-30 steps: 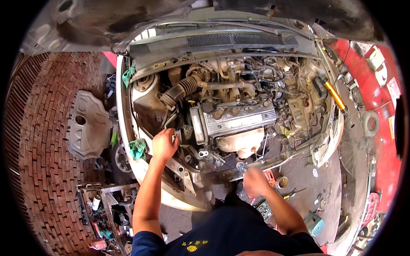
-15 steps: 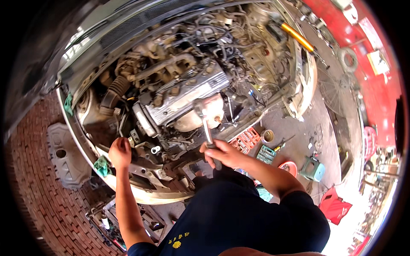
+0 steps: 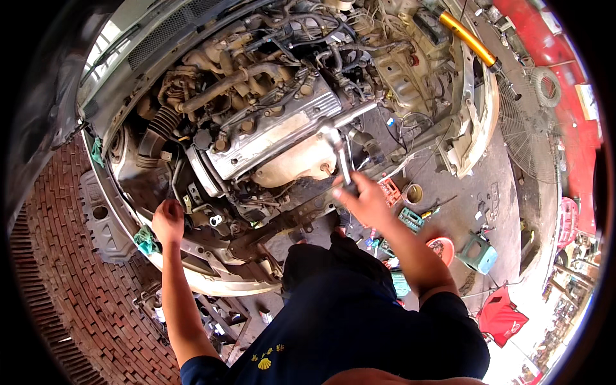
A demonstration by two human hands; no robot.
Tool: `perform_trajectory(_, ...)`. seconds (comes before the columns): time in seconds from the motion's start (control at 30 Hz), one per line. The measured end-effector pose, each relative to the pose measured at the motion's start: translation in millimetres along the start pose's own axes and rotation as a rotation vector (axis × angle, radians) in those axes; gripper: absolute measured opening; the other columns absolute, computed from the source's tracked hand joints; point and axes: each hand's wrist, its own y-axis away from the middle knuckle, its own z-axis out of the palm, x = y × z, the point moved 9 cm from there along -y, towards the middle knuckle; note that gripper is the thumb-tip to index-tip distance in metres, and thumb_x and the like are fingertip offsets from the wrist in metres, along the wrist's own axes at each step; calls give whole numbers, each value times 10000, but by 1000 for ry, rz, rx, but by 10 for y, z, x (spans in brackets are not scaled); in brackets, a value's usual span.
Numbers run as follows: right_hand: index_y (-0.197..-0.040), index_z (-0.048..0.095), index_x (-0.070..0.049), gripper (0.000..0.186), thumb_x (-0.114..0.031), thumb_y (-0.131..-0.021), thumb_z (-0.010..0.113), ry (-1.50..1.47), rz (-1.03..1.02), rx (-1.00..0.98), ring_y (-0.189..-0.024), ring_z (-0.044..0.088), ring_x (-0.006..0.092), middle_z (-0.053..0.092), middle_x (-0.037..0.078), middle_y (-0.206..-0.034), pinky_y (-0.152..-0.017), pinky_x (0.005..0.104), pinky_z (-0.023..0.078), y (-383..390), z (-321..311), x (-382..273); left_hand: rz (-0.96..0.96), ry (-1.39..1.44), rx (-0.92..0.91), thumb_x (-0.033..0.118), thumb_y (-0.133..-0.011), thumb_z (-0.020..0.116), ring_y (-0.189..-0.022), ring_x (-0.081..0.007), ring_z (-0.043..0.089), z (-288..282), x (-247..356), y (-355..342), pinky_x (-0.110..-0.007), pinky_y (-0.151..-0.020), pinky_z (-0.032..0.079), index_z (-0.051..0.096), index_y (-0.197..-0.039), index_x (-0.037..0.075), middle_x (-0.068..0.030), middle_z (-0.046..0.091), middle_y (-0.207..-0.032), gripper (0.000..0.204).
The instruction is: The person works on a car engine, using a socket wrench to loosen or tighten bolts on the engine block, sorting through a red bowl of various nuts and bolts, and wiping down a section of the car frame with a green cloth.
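My right hand (image 3: pixel 362 199) is closed round the dark handle of a ratchet wrench (image 3: pixel 342 157). Its chrome shaft rises over the front of the engine (image 3: pixel 269 144), and a bright metal bar slants from its head toward the right. Beside the head sits a pale heat shield (image 3: pixel 292 165) on the engine's near side. At the left front of the engine bay, my left hand (image 3: pixel 168 221) has its fingers curled together. What they hold, if anything, is hidden. A green cloth (image 3: pixel 146 240) lies on the car's edge just below that hand.
An orange-yellow cylinder (image 3: pixel 468 40) rests along the right fender. Beyond the front crossmember, the floor bears a green socket case (image 3: pixel 410 219), a round tin (image 3: pixel 412 193), a red basin (image 3: pixel 441 249) and a green stool (image 3: pixel 478 253). A dark cover (image 3: pixel 106 221) lies on the brick paving at left.
My right hand has moved right and up with the ratchet wrench, whose head is now further right. My left hand has shifted slightly left in the picture. The whole view has shifted somewhat.
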Motion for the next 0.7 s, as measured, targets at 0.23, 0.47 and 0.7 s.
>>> perform_trajectory(0.23,-1354,614,29,561,-412,-1014,685,365,181,262,-1046,706,533,744,323,-1051,-918,552,559,-344,-1203,917,-18,-26,-3,262,-984,657,-882,-450,707,43,-99,90,-525,-746,554,744,-959,106,-177,741,-932,180)
perform_trajectory(0.47,-1264,665,11,481,-401,-1015,652,201,370,309,-1122,688,520,731,321,-1151,-970,563,538,-1275,-1792,2300,44,-56,31,304,-1004,636,-862,-491,666,91,144,-44,-557,-735,526,697,-905,66,-206,707,-901,265)
perform_trajectory(0.7,-1191,700,-1,484,-445,-1002,672,476,320,369,-1099,700,501,744,301,-1133,-964,542,551,-2305,-2235,2527,11,-96,-24,237,-982,655,-880,-460,706,155,12,-60,-532,-759,553,744,-974,89,-176,749,-947,173)
